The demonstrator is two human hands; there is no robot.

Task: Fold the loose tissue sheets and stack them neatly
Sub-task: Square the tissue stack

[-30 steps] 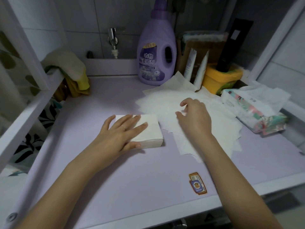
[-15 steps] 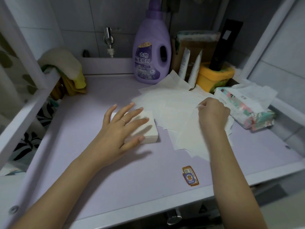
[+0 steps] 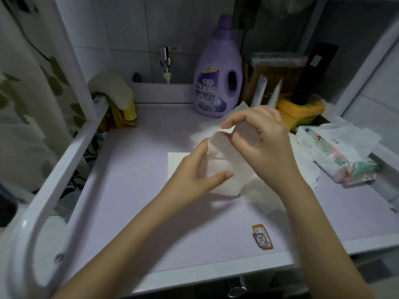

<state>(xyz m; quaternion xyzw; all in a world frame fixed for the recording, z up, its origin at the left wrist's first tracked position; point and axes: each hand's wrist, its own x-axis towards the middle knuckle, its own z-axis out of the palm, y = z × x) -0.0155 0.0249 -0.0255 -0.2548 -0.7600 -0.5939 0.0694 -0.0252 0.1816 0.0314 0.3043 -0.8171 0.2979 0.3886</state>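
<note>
Right hand (image 3: 265,143) pinching top edge of raised tissue sheet (image 3: 224,152), left hand (image 3: 194,175) gripping its side, folded stack (image 3: 176,162) below on lilac tabletop (image 3: 151,212)

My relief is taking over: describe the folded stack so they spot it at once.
From the purple bottle at the back of the lilac tabletop, come straight toward the person. The folded stack lies flat there, partly hidden behind the left hand. Unlike the loose sheets splayed to its right and the held sheet, it is a neat white block with a square corner.
</note>
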